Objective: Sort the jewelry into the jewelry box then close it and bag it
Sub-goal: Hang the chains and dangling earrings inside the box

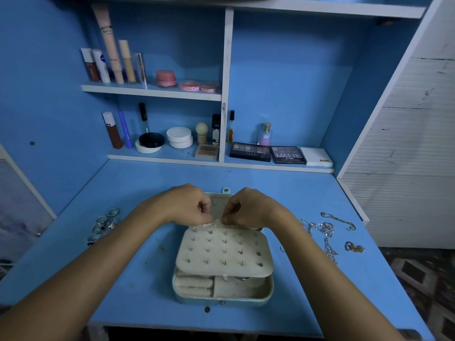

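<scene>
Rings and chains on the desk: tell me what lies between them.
In the head view, the open jewelry box sits between rings and chains, both hands pinching its earring panel.

Dim, blue-tinted light, soft overall focus, and wide-angle bending at the edges.

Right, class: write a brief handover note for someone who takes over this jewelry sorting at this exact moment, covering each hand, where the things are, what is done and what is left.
Left hand and right hand: both pinch the far edge of the cream perforated earring panel, which lies tilted over the open pale blue jewelry box at mid-desk.
Silver rings lie loose on the blue desk left of the box; silver chains and a small gold piece lie right of it.
Done: box open, studs seated in the panel.
Left: sort rings and chains into the box, close it, bag it. No bag in view.
</scene>
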`<state>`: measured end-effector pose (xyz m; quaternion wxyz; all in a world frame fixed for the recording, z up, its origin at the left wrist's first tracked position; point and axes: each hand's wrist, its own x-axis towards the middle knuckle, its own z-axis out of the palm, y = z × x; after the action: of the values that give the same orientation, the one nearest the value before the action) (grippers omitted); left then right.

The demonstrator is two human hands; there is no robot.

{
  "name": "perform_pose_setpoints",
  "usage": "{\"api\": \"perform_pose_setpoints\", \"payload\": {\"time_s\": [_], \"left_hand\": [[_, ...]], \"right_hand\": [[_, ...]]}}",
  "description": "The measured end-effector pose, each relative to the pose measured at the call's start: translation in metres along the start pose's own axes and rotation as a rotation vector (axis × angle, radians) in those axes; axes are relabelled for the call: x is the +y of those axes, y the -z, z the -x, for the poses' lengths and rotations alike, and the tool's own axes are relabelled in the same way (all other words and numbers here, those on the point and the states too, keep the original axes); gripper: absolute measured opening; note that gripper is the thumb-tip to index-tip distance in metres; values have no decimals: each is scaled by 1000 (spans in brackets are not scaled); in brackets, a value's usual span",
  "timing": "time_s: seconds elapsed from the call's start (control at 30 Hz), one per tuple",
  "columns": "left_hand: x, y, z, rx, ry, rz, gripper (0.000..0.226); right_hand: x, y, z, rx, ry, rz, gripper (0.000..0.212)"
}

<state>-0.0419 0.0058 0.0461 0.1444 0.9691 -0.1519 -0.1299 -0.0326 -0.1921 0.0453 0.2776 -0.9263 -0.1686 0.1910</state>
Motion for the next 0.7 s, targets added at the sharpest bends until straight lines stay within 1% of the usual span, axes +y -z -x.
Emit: {"api": "perform_pose_setpoints", "payload": {"time_s": [0.13,0.27,0.4,0.47,0.57,0.7], "left_hand": [[5,-3,-2,-1,-6,-92,26],[3,-3,-4,17,-19,-58,23],[3,-2,-9,58,-57,22,17],[7,-2,-13,85,-77,45,14],[19,-1,-19,136,-125,84,12],[41,-2,-33,177,-206,119,8]], "right_hand": [[0,-1,2,10,-3,4,4],[3,-1,4,60,2,-30,12],[10,0,10,141,24,-64,14],[14,4,14,188,35,-71,11],[23,12,21,273,53,-95,8],[41,28,34,379,23,-131,8]]}}
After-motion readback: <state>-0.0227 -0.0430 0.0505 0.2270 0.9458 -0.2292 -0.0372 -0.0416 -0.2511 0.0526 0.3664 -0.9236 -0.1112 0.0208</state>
